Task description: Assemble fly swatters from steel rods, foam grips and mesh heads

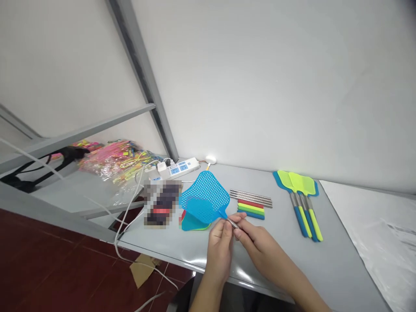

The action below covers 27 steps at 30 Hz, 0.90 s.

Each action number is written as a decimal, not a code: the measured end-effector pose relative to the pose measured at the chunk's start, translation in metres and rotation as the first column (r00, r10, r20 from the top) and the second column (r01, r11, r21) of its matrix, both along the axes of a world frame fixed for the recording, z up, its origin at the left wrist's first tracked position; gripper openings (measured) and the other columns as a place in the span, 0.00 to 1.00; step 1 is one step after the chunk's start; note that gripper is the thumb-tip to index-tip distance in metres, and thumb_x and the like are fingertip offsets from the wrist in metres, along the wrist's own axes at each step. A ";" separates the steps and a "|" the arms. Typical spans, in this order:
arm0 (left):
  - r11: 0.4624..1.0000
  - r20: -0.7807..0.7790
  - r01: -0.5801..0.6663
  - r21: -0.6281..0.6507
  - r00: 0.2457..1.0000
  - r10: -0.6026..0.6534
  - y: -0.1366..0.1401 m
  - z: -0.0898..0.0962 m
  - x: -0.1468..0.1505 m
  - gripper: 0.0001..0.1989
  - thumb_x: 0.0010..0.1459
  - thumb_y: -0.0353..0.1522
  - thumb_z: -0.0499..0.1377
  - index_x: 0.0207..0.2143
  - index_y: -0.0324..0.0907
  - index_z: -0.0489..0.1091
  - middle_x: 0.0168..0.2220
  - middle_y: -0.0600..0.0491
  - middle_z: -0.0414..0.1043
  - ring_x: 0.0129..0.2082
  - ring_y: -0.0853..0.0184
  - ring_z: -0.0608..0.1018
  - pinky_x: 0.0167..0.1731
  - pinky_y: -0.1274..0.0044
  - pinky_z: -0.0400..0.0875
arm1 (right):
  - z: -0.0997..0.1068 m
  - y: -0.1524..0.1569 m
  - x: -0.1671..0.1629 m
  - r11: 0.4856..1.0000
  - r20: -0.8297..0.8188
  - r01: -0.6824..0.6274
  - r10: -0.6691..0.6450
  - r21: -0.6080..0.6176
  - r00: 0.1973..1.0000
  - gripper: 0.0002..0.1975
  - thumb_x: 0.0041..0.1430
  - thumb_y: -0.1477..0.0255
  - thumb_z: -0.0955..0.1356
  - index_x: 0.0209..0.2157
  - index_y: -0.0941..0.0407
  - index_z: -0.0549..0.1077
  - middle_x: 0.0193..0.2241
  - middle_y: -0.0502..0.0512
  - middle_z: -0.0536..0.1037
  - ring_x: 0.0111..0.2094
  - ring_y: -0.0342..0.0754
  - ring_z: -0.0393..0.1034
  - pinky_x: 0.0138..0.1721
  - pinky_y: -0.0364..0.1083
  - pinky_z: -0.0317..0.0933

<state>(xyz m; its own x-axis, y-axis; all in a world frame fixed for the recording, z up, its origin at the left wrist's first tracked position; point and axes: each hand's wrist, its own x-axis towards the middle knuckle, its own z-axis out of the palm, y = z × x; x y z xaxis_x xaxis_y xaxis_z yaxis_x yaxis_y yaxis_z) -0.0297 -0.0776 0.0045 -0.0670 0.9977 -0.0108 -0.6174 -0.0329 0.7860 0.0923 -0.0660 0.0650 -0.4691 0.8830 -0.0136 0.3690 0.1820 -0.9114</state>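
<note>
Over the table, my left hand (220, 243) is closed at the neck of a blue perforated fly swatter head (206, 193). My right hand (256, 242) pinches a short metal tube (233, 223) that meets that neck; its far end is hidden in my fingers. Beneath the blue head, more swatter heads (191, 222) lie partly covered. Just beyond my right hand rest several thin metal rods (251, 197) and several coloured handle grips (251, 209) in red, yellow, green and blue. Farther right lie several assembled fly swatters (300, 201) with yellow or blue heads and grips.
A white power strip (177, 169) with plugs and cables stands at the back left, near a small white round device (211, 160). A pixelated item (162, 206) lies in front. Bags of colourful pieces (117, 160) fill the left shelf. White sheeting (373, 225) covers the right side.
</note>
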 end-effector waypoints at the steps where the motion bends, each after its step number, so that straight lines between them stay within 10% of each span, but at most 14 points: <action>1: 1.000 -0.011 -0.012 0.012 1.000 0.012 0.001 0.000 0.001 0.14 0.64 0.40 0.55 0.40 0.40 0.74 0.50 0.43 0.73 0.54 0.56 0.72 0.53 0.65 0.64 | 0.001 -0.001 0.003 1.000 0.011 0.000 0.000 0.010 1.000 0.17 0.68 0.63 0.58 0.52 0.49 0.70 0.47 0.54 0.77 0.48 0.49 0.70 0.50 0.45 0.60; 12: 0.985 -0.200 -0.155 0.082 0.965 0.168 -0.015 0.010 0.028 0.11 0.57 0.39 0.62 0.33 0.40 0.76 0.39 0.46 0.76 0.44 0.58 0.76 0.48 0.69 0.68 | -0.006 -0.020 0.033 0.963 0.269 -0.010 -0.065 0.270 0.961 0.19 0.70 0.62 0.55 0.36 0.53 0.72 0.26 0.50 0.78 0.26 0.45 0.70 0.27 0.41 0.54; 22: 0.835 0.086 -0.517 0.191 0.856 0.510 0.010 0.067 -0.007 0.12 0.56 0.39 0.64 0.31 0.39 0.72 0.35 0.54 0.69 0.32 0.72 0.73 0.36 0.78 0.71 | -0.015 -0.044 0.081 0.869 0.491 -0.030 -0.250 0.494 0.835 0.21 0.70 0.59 0.55 0.26 0.53 0.63 0.19 0.47 0.70 0.19 0.43 0.62 0.23 0.44 0.43; 27: 0.897 0.084 -0.427 0.113 0.904 0.419 0.009 0.057 0.019 0.13 0.58 0.42 0.62 0.33 0.40 0.72 0.34 0.52 0.72 0.33 0.69 0.74 0.37 0.75 0.72 | -0.006 -0.039 0.090 0.855 0.529 0.033 -0.350 0.518 0.773 0.19 0.69 0.60 0.57 0.27 0.53 0.65 0.22 0.48 0.74 0.21 0.43 0.67 0.22 0.44 0.43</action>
